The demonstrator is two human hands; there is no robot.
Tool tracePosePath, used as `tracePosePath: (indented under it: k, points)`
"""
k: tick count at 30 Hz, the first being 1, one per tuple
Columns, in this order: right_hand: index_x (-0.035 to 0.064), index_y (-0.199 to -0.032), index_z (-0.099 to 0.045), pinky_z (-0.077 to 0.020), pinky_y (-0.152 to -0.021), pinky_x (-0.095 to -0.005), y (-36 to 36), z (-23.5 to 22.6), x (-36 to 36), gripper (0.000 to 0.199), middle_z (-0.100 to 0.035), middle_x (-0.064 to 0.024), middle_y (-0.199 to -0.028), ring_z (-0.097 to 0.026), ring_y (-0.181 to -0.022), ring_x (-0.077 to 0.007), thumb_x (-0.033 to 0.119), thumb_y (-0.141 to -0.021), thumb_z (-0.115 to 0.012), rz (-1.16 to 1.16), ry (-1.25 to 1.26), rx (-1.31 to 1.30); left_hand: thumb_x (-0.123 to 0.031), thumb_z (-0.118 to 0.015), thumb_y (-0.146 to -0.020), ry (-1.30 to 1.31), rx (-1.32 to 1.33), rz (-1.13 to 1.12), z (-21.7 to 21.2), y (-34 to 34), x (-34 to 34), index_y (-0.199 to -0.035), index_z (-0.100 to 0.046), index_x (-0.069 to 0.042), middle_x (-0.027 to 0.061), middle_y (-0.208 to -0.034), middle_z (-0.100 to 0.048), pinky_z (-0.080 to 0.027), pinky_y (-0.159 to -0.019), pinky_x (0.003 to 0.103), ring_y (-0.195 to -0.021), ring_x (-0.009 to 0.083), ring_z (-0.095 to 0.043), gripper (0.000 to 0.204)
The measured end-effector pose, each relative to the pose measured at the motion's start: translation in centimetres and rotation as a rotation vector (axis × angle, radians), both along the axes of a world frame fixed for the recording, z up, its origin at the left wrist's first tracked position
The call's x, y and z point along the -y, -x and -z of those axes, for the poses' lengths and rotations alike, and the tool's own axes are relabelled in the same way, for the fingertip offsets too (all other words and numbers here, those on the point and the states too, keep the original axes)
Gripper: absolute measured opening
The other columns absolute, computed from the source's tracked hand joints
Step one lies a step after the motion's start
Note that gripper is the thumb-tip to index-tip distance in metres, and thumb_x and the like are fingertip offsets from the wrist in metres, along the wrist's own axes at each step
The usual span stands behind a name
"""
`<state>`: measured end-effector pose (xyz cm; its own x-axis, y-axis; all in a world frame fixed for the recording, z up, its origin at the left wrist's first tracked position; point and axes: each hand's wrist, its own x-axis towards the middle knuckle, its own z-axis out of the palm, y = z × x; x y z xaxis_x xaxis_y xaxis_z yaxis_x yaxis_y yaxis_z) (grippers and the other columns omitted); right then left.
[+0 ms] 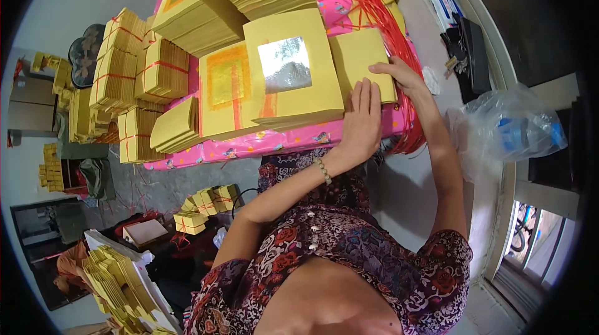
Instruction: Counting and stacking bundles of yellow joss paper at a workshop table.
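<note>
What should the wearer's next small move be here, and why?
Perhaps press and even up the small yellow paper stack: the left hand lies flat on its near part, and the right hand touches its right edge. Loose red strings lie beside it, but none visibly binds it, so evening it first seems sensible.

Pink-covered table (287, 138): yellow paper stacks (296, 105), red strips (388, 18) at right.

Under the left hand (364, 113), the rectangular yellow paper stack (357, 54) looks matt; left of that hand, the square silver foil patch (284, 64) gleams mirror-like and the pink plastic-looking tablecloth (262, 142) is glossy. Right of the right hand (404, 76), the clear plastic bag (521, 124) looks crinkled.
</note>
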<state>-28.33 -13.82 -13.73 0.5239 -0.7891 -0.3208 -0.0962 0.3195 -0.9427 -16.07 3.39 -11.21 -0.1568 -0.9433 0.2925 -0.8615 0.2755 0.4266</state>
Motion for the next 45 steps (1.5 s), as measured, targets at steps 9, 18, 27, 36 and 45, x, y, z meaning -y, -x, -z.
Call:
tracePosePath:
  k: [9, 18, 27, 36, 45]
  points:
    - [-0.0050, -0.115, -0.055, -0.0501, -0.080, -0.0275, 0.6, -11.3, -2.2, 0.049, -0.064, -0.0115, -0.102, -0.064, -0.091, -0.0174, 0.017, -0.075, -0.072, 0.169, 0.047, 0.300, -0.021, -0.070, -0.080, 0.207, -0.395, 0.054, -11.2, -6.0, -1.3, -0.141, -0.023, 0.004, 0.0243, -0.141, -0.031, -0.026, -0.107, 0.043, -0.131, 0.0369, -0.031, 0.081]
    - [-0.0030, -0.117, -0.053, -0.0503, -0.084, -0.0281, -8.7, -15.7, -4.4, 0.053, -0.063, -0.0133, -0.105, -0.063, -0.094, -0.0183, 0.025, -0.076, -0.073, -0.110, -0.102, 0.402, -0.030, -0.073, -0.079, -0.412, -1.588, -0.092, -15.0, -14.6, 2.7, -0.129, -0.039, 0.006, 0.0183, -0.121, -0.052, -0.042, -0.096, 0.037, -0.114, 0.0245, -0.051, 0.070]
    - [-0.0005, -0.121, -0.051, -0.0495, -0.078, -0.0305, -13.2, -11.3, -3.2, 0.072, -0.061, -0.0121, -0.109, -0.060, -0.098, -0.0184, 0.052, -0.075, -0.067, -0.287, -0.091, 0.114, -0.022, -0.073, -0.079, -0.504, -1.512, -0.181, -9.6, -19.6, 3.4, -0.122, -0.045, 0.006, 0.0135, -0.113, -0.058, -0.049, -0.085, 0.031, -0.102, 0.0196, -0.058, 0.058]
    - [0.0010, -0.132, -0.044, -0.0449, -0.079, -0.0304, -10.6, -14.1, -4.0, 0.079, -0.053, -0.0123, -0.124, -0.053, -0.107, -0.0196, 0.066, -0.087, -0.039, -0.410, 0.231, -0.230, -0.020, -0.071, -0.080, -0.520, -1.528, -0.191, -9.2, -19.9, 3.1, -0.121, -0.046, 0.005, 0.0126, -0.110, -0.059, -0.050, -0.083, 0.031, -0.099, 0.0195, -0.060, 0.054]
    - [-0.0023, -0.140, -0.029, -0.0348, -0.104, -0.0368, -6.9, -8.3, -10.3, 0.090, -0.042, -0.0211, -0.135, -0.043, -0.126, -0.0290, 0.031, -0.073, -0.078, -0.136, 0.847, -0.077, -0.024, -0.064, -0.085, -0.506, -1.504, -0.223, -9.4, -19.5, 2.3, -0.118, -0.050, 0.002, 0.0111, -0.111, -0.060, -0.050, -0.082, 0.031, -0.098, 0.0176, -0.060, 0.045]
